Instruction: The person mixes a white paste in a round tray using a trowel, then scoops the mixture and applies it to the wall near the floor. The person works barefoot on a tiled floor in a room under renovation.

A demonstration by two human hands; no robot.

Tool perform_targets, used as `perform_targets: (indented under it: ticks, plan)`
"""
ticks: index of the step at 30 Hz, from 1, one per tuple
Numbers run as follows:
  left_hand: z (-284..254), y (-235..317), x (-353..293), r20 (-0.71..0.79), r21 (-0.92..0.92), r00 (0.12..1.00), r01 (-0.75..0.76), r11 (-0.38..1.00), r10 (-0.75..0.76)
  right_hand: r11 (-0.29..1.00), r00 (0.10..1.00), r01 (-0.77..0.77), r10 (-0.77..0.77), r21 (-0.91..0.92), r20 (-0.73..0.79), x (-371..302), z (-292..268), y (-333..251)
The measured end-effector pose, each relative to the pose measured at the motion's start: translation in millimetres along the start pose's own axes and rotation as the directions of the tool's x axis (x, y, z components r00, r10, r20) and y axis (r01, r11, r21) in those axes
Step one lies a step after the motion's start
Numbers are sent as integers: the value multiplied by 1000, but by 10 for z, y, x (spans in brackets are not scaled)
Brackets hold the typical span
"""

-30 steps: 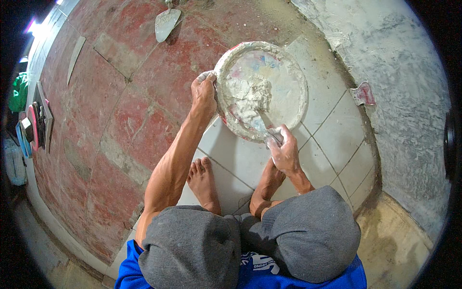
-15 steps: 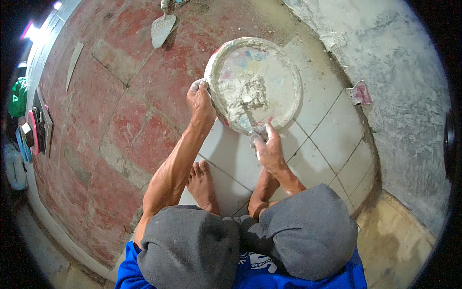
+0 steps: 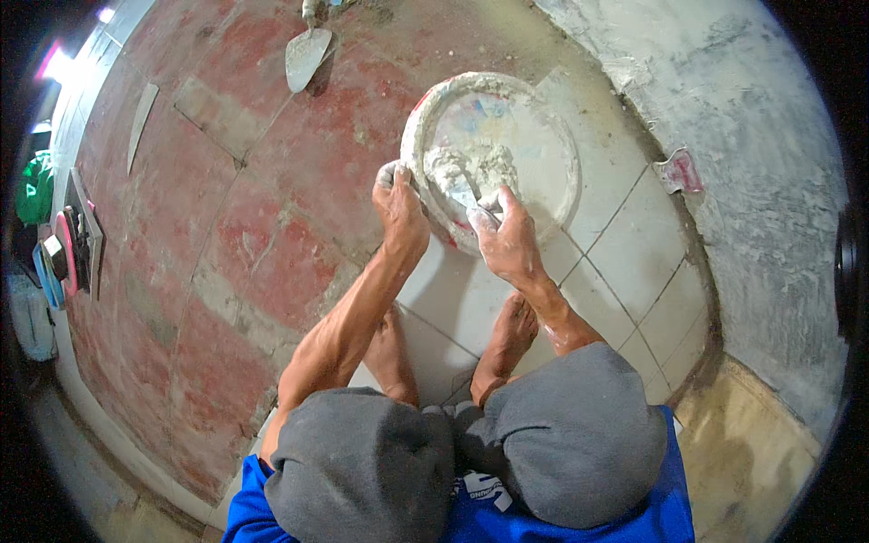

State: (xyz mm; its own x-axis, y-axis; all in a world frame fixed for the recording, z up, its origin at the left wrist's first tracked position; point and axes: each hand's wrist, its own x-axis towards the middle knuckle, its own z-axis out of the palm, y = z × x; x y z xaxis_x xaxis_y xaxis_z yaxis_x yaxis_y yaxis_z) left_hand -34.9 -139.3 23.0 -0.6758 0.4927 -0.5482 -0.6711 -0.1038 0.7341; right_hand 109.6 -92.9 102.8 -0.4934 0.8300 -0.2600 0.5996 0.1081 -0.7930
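A round, shallow tray (image 3: 561, 136) with a plaster-caked rim is held above the tiles. My left hand (image 3: 399, 201) is closed on its left rim, thumb on top. In the tray lies a lumpy mound of wet, off-white plaster (image 3: 496, 165). My right hand (image 3: 507, 237) is closed around the handle of a small putty knife (image 3: 460, 190), whose blade is in the plaster with some heaped on it. Fingers of both hands are smeared with white. The putty knife's handle is mostly hidden in my right hand.
A pointed trowel (image 3: 307, 60) lies on the worn red floor beyond the tray. To the right runs a grey plastered wall (image 3: 769, 181), with a pinkish scrap (image 3: 679, 172) at its foot. Flat boards and floats (image 3: 77, 237) stand at the far left. My bare feet (image 3: 507, 339) are on white tiles.
The putty knife has moved up and left into the plaster, gathering some on its blade. My left hand and the tray have shifted slightly right.
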Motion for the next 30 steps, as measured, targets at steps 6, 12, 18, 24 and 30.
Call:
perform_targets:
  ticks: [6, 12, 18, 24, 30]
  plan:
    - [-84, -24, 74, -47, 8, 998, 48, 999, -47, 959, 960, -260, 245, 112, 133, -345, -499, 39]
    - [-99, 6, -22, -89, 3, 995, 39, 999, -39, 982, 977, -176, 183, -75, 111, -769, -338, 316]
    - [27, -104, -161, 20, 83, 997, -69, 994, 68, 984, 988, -151, 153, -99, 12, -276, -94, 46]
    - [-30, -30, -83, -107, 48, 994, 6, 999, -1, 970, 978, -155, 177, -189, 109, -715, -325, 182]
    - [-47, 22, -20, -140, 11, 990, -27, 1000, 29, 975, 982, -172, 181, -142, 57, -582, -115, 165]
